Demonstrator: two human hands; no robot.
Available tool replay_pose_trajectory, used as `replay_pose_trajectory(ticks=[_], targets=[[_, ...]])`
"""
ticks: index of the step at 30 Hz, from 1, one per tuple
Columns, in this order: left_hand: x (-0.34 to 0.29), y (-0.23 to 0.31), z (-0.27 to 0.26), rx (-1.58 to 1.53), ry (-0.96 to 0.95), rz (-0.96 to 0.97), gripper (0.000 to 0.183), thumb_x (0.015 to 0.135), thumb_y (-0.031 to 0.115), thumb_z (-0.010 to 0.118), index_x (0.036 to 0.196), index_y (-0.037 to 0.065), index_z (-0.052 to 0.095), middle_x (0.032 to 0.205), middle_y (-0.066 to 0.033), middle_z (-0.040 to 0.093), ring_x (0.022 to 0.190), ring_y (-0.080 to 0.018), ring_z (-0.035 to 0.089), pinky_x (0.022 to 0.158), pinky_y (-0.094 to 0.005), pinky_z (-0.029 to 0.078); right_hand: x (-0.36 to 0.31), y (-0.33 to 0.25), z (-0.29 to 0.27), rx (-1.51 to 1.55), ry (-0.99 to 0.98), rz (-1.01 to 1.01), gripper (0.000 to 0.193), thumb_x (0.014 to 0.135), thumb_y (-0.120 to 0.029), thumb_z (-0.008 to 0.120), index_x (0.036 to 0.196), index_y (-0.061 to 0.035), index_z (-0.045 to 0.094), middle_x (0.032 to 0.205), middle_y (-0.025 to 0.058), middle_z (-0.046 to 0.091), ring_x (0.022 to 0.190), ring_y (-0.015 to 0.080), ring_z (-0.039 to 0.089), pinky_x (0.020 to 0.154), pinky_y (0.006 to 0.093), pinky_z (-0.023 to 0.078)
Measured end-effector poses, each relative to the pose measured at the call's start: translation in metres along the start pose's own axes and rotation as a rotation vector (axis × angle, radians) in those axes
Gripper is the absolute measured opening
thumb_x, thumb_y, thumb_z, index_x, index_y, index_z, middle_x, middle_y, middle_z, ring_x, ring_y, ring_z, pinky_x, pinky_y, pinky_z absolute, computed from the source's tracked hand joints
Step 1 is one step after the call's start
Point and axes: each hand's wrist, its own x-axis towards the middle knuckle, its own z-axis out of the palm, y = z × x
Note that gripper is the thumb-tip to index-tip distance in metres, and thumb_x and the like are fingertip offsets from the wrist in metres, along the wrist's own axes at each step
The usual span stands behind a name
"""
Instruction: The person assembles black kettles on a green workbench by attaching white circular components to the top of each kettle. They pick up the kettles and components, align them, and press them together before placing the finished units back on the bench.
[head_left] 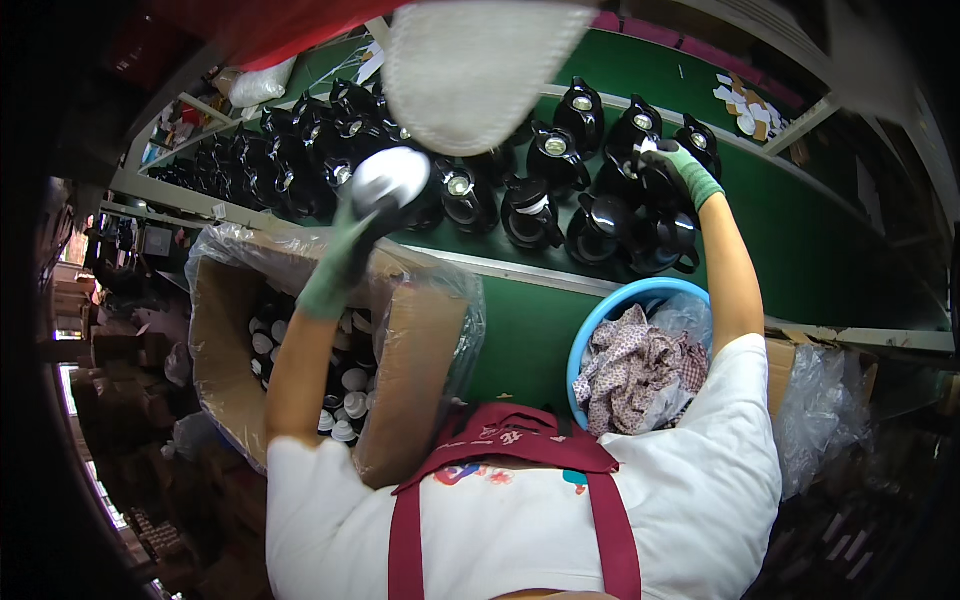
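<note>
In a green-and-black work glove, my left hand [345, 262] is raised above the cardboard box and closed on a white rounded lid [395, 175], both smeared by motion. My right hand [685, 172], gloved the same way, reaches to the right end of the rows of black jugs [555, 160]. Its fingers curl at the top of one black jug [660, 188], where a small white part shows by the fingertips. Several jugs stand upright on the green bench with pale, shiny round openings. Some nearer ones, like the jug [600, 225] left of my right forearm, have dark tops.
A plastic-lined cardboard box [425, 350] holding several white-and-black lids stands at left. A blue basin [578, 350] with patterned cloths [640, 370] sits at right, beside a plastic-covered carton [820, 400]. Paper scraps [750, 105] lie far right. A pale blurred flap [470, 75] covers the top middle.
</note>
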Motion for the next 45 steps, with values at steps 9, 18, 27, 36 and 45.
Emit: replay_pose_trajectory(ticks=[9,18,27,36,45], targets=[[0.225,-0.109,0.141,0.068,-0.652,-0.210,0.075,0.087,0.018,0.065,0.151,0.019,0.026,0.152,-0.0035,0.035,0.137,-0.0188,0.037,0.111,-0.0406,0.034,0.017,0.000,0.012,-0.945,0.208,0.092,0.050,0.081,-0.040,0.060,0.117,-0.0055,0.065,0.113,0.0210,0.066,0.105,0.0418,0.063,0.093,0.0434,0.051],[0.262,-0.126,0.146,0.277,-0.698,-0.118,0.072,0.082,0.032,0.073,0.144,0.021,0.037,0.147,-0.0106,0.040,0.133,-0.0297,0.042,0.107,-0.0506,0.039,0.022,-0.003,-0.072,-0.523,0.735,0.055,0.043,0.080,-0.034,0.060,0.110,-0.0055,0.068,0.109,0.0196,0.068,0.102,0.0378,0.064,0.090,0.0439,0.051],[0.223,-0.077,0.117,0.350,-0.326,0.071,0.060,0.081,0.031,0.072,0.133,0.018,0.044,0.135,-0.0095,0.046,0.122,-0.0280,0.047,0.099,-0.0476,0.042,-0.038,0.086,-0.051,-0.761,0.697,0.264,0.039,0.082,-0.029,0.061,0.111,-0.0046,0.067,0.109,0.0191,0.067,0.104,0.0370,0.063,0.092,0.0437,0.049],[0.179,0.019,0.097,0.702,-0.162,0.457,0.049,0.081,0.030,0.072,0.123,0.016,0.051,0.123,-0.0084,0.051,0.112,-0.0263,0.053,0.092,-0.0445,0.045,-0.078,0.114,-0.045,-0.673,0.867,0.206,0.036,0.083,-0.024,0.061,0.113,-0.0038,0.066,0.109,0.0185,0.066,0.105,0.0362,0.061,0.093,0.0436,0.048],[0.297,-0.064,0.245,1.376,-0.464,0.559,0.039,0.080,0.028,0.071,0.113,0.013,0.058,0.111,-0.0073,0.057,0.101,-0.0246,0.058,0.085,-0.0415,0.048,-0.128,0.033,-0.015,-0.485,1.189,-0.389,0.033,0.085,-0.019,0.061,0.114,-0.0029,0.065,0.109,0.0180,0.065,0.107,0.0354,0.060,0.095,0.0435,0.047]])
